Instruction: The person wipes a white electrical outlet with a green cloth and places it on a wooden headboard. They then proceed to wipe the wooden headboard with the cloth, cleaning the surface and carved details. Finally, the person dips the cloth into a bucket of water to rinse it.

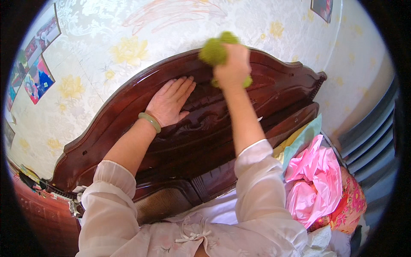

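Observation:
A carved, dark red-brown wooden headboard [179, 141] with a glossy finish spans the view before me. My left hand [168, 102] lies flat on its upper part, fingers nearly together and holding nothing; a pale green bangle [150, 122] circles that wrist. Farther right, my right hand [233, 66] grips a fuzzy yellow-green cloth [213, 51] at the headboard's top edge. Bunched parts of the cloth stick out above and below the fist. Both hand and cloth are slightly blurred, and whether the cloth touches the wood is hard to tell.
Pink satiny fabric [316, 180] is heaped at the right, over a red floral cloth [350, 205]. Behind the headboard rises a flower-patterned wall [96, 57] bearing photographs [38, 78]. Dark blue folded drapery [369, 144] hangs at the right rim. A reddish wooden cabinet [45, 215] stands lower left.

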Demonstrator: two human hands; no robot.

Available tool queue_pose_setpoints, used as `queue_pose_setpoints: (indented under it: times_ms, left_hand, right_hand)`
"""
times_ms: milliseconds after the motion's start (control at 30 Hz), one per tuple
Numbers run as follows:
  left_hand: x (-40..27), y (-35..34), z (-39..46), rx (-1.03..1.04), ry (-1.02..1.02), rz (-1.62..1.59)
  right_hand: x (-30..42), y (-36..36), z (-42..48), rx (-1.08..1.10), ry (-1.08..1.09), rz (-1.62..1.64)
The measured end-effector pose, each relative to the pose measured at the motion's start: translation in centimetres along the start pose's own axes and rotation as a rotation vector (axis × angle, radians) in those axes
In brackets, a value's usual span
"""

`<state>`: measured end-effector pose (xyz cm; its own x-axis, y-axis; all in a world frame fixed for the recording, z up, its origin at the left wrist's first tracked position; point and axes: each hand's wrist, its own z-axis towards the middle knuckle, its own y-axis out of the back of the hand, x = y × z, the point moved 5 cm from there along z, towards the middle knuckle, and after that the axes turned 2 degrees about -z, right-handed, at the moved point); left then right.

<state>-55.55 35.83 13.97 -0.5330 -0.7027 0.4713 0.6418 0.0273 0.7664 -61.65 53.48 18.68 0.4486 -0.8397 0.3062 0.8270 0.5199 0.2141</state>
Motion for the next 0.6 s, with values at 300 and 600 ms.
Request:
queue_pose_setpoints:
  times_ms: [300,600]
  left_hand:
    - [0.2,-0.5,-0.3,0.005,0.022,0.014]
    - [-0.1,0.1,0.1,0.013,0.019,0.035]
  right_hand:
    - [2.4,0.0,-1.1,-0.049,0.329,-0.004]
    - [-12.5,0.2,1.2,-0.051,-0.161,-0.117]
